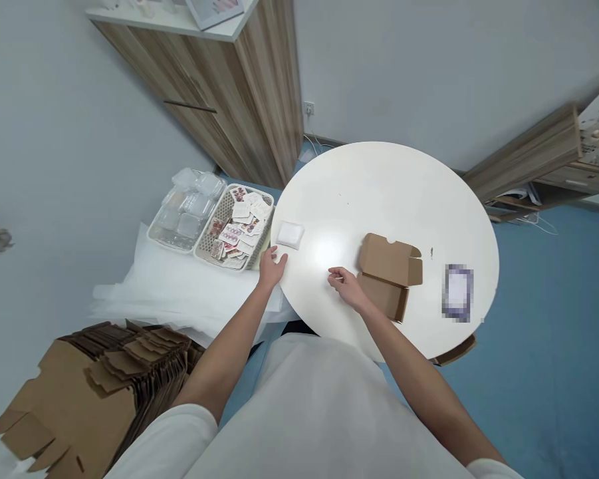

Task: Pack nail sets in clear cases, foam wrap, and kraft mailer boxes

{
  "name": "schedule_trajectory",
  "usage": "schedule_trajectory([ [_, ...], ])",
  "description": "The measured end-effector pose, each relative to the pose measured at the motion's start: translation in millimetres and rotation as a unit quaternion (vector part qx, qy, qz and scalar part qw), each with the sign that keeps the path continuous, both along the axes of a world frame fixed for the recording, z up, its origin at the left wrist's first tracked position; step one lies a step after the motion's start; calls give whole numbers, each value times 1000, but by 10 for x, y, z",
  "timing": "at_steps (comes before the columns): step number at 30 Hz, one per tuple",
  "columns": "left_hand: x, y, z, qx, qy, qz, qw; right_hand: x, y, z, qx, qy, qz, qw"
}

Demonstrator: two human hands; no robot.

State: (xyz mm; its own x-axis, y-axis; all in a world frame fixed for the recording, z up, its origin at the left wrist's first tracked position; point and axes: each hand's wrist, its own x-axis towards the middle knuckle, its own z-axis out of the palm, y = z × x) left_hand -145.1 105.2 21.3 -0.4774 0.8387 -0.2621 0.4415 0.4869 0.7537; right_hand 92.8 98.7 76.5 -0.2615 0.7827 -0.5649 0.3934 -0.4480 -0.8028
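Note:
I sit at a round white table (389, 179). My left hand (272, 265) rests at the table's left edge, fingers loosely curled and holding nothing, just below a small white packet (290, 234). Near the table's middle my right hand (346, 286) has its fingers pinched on something small and thin that I cannot make out. An open brown cardboard box (389, 273) with its lid folded back lies right beside that hand.
A mesh tray of printed cards (237, 226) and a tray of clear plastic cases (182, 213) sit on white sheets to the left. Flat cardboard blanks (100, 386) are stacked at lower left. A blurred purple-edged card (459, 291) lies at the right. Wooden cabinets stand behind.

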Motion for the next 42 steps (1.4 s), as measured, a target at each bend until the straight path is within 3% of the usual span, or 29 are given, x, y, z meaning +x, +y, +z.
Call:
schedule_trajectory([
  [4,-305,295,-5,-30,-28,-55,998,-578,319,-165,-37,-26,-32,998],
  [9,-392,470,6,-57,-18,-122,991,-1027,698,-371,4,-61,-32,998],
  [16,-349,591,-51,-35,22,-163,986,-1268,924,-594,36,-133,-17,990],
  [21,-320,609,-92,-35,-28,-125,991,-1255,886,-627,5,-85,-64,994],
  [27,-256,587,-18,-87,-212,-43,972,-1118,818,-476,-59,13,-136,989],
  [33,-59,433,142,-59,-302,-62,949,-739,662,-196,-30,56,-126,990],
  [37,328,241,295,-14,-296,-99,950,-316,424,34,42,58,-107,992],
  [42,1085,-88,525,48,-190,-173,965,439,30,185,142,12,-93,985],
])
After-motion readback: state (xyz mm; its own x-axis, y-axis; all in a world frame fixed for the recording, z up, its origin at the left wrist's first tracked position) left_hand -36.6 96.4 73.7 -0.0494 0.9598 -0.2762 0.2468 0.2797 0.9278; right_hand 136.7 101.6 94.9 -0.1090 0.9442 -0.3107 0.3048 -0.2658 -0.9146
